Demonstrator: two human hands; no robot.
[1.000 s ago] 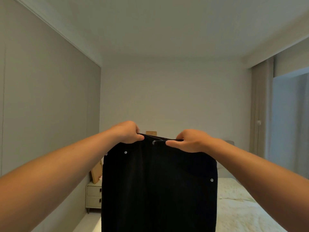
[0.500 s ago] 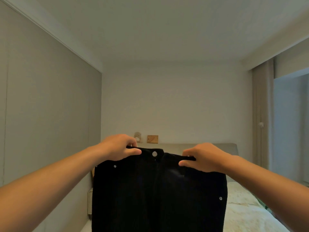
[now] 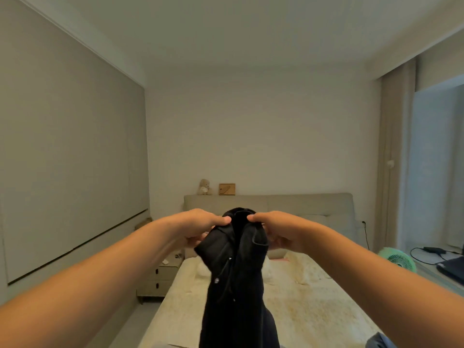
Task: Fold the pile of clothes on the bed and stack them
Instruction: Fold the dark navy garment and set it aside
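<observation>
Both the left hand (image 3: 198, 228) and right hand (image 3: 277, 231) are gripping black trousers (image 3: 237, 277), hanging doubled lengthwise above the bed (image 3: 313, 297).

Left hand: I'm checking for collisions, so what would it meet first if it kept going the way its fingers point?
The left hand points inward, so it would first meet the black trousers it grips, then probably the right hand.
</observation>
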